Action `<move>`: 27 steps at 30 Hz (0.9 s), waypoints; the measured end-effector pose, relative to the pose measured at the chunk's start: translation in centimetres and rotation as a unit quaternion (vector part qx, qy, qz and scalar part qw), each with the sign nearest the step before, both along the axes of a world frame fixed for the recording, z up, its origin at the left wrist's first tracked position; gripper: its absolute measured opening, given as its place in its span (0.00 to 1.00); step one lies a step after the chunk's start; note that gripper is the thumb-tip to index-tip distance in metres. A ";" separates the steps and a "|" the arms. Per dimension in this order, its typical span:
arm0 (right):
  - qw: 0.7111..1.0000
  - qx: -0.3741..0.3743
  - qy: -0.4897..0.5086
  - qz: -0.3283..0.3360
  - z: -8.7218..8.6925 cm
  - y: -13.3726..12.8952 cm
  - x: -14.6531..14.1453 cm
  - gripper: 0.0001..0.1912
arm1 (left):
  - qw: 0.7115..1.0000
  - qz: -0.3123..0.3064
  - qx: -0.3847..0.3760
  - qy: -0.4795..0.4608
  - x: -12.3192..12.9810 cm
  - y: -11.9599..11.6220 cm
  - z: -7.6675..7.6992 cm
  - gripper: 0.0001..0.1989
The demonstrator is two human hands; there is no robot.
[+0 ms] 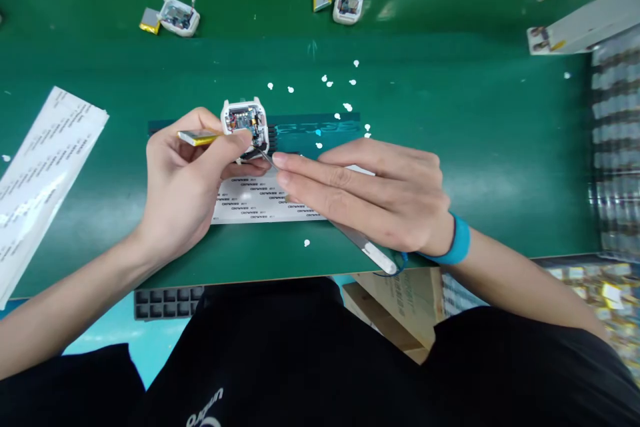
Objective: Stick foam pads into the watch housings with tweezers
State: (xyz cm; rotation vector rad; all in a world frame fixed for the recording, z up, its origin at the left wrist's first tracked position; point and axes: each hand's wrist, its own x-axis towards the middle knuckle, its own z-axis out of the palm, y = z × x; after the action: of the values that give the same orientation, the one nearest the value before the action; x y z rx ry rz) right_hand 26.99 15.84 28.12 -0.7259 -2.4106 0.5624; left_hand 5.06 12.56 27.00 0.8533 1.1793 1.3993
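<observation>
My left hand (185,173) is closed on a white smartwatch case (265,121), its open side up so that the circuit board shows. The thumb presses at the lower part of the case. A silver and yellow battery (199,138) sticks out to the left, over the fingers of that hand. Pinched in my right hand (375,193) are metal tweezers (363,245). Their tips reach the lower edge of the case, by my left thumb; what they touch there is too small to tell. Beneath both hands lies a white printed adhesive sheet (265,203).
Two more open watch cases (180,17) (349,4) with batteries lie across the green table (450,107); another sits far right. Small white stickers (348,107) are scattered mid-table. A printed sheet (50,180) lies left. Stacked trays (617,147) stand right, a cardboard box (410,300) below.
</observation>
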 end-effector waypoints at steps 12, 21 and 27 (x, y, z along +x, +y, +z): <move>0.999 0.025 -0.011 0.021 0.2 -0.2 -0.1 0.09 | 0.999 0.020 0.004 0.030 0.5 -0.4 0.0 0.13; 0.999 0.018 -0.014 0.024 0.0 -0.4 -0.2 0.09 | 0.999 0.021 0.011 0.042 0.5 -0.4 0.2 0.14; 0.996 -0.090 0.026 0.008 -0.4 -0.6 -0.2 0.13 | 0.994 0.031 0.060 0.080 0.3 -0.5 -0.5 0.09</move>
State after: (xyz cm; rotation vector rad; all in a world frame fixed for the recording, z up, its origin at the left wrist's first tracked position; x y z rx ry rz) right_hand 26.80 15.26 27.68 -0.7571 -2.3400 0.8047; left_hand 5.38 12.02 26.54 1.0380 1.2606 1.4858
